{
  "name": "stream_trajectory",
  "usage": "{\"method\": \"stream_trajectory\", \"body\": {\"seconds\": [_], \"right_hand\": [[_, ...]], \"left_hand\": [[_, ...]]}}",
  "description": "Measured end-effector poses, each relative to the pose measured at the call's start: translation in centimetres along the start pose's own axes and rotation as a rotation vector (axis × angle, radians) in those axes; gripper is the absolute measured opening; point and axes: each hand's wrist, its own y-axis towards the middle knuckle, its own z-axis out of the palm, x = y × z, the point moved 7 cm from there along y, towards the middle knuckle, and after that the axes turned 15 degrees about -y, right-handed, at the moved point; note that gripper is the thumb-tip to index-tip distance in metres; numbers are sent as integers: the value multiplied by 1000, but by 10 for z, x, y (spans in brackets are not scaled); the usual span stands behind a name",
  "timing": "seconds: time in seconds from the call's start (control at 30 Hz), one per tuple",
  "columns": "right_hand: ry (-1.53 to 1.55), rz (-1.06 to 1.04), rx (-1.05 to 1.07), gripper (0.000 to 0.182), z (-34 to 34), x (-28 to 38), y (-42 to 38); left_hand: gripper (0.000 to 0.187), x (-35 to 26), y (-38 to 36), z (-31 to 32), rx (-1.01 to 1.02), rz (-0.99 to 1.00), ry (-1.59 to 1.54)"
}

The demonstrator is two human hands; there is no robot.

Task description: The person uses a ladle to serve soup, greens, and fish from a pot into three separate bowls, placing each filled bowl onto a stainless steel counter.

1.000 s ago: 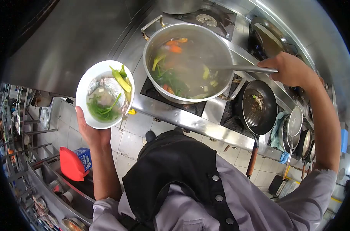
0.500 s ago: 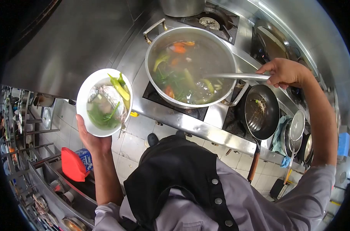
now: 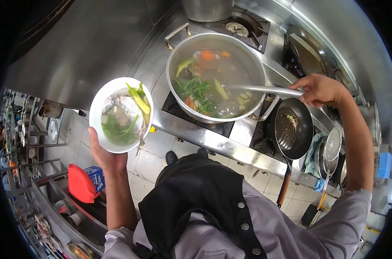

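Note:
My left hand [image 3: 109,157] supports a white bowl [image 3: 97,100] from below and at its near rim. In the bowl are pieces of fish [image 3: 128,111] in clear broth, leafy greens [image 3: 120,131] and long green peppers [image 3: 138,101]; a fish tail hangs over the rim. My right hand [image 3: 322,90] is closed around the metal handle of a ladle [image 3: 273,90], whose head is hidden under the broth. This handle slants into a large two-handled pot [image 3: 204,117], where greens [image 3: 194,90], orange pieces [image 3: 207,55] and pale green chunks float.
A black frying pan [image 3: 293,129] sits on the stove right of the pot, its handle pointing toward me. Another metal pot [image 3: 207,9] stands at the back beside a burner [image 3: 237,29]. A strainer [image 3: 333,144] lies at right. Shelves with a red object [image 3: 81,183] are at left.
The greens in the pot have drifted and show more clearly at the surface. The bowl and pot appear slightly farther right in view. Both hands keep their holds.

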Motion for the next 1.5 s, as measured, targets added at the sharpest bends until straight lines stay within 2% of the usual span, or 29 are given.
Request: {"method": "stream_trajectory", "body": {"seconds": [0.4,0.63,0.83,1.0,1.5], "right_hand": [[219,-18,61,45,17,-20,14],[177,-51,41,46,22,-6,23],[261,-104,64,45,31,-6,37],[294,-119,-36,46,32,-20,26],[286,-47,-120,48,35,-44,-20]], "left_hand": [[57,1,-6,1,45,3,-9],[60,2,-5,0,86,-9,-8],[57,4,-8,2,72,-23,-1],[57,5,-9,2,86,-36,-33],[55,9,-5,7,143,-73,-36]]}}
